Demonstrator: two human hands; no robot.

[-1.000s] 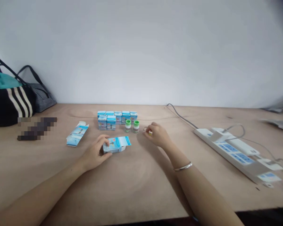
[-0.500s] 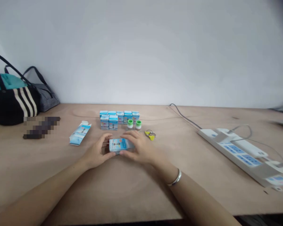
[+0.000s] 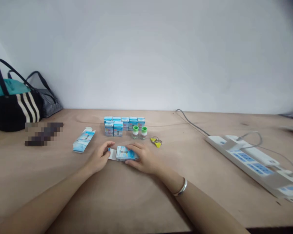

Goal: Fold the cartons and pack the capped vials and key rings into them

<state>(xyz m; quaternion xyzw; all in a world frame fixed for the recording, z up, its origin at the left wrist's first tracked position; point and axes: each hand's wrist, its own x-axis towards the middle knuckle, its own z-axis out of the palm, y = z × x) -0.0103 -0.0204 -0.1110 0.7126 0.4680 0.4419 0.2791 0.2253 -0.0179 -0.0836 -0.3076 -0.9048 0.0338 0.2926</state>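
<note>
A small blue-and-white carton (image 3: pixel 123 152) lies flat on the table between my hands. My right hand (image 3: pixel 146 158) grips its right end, fingers over the far side and thumb on the near side. At the carton's left end a white end flap (image 3: pixel 112 154) stands folded out. My left hand (image 3: pixel 99 158) is curled at this flap, thumb against its outer edge; part of the grip is hidden. Beyond the carton stand two small clear bottles with green-and-white caps (image 3: pixel 139 131). Left of my left hand rests a flattened, unfolded carton (image 3: pixel 84 140).
Several similar cartons (image 3: pixel 117 128) stand in two rows behind. A yellow-tabbed ring (image 3: pixel 156 142) lies right of the bottles. A power strip (image 3: pixel 246 162) with cables lies right. Bags (image 3: pixel 17 109) and a pixelated dark object (image 3: pixel 44 134) are at left, on the wooden table (image 3: pixel 107 201).
The carton's left end flap has swung out to the left, showing its white inner side. My left hand has drawn slightly left with it. My right hand keeps its grip on the carton.
</note>
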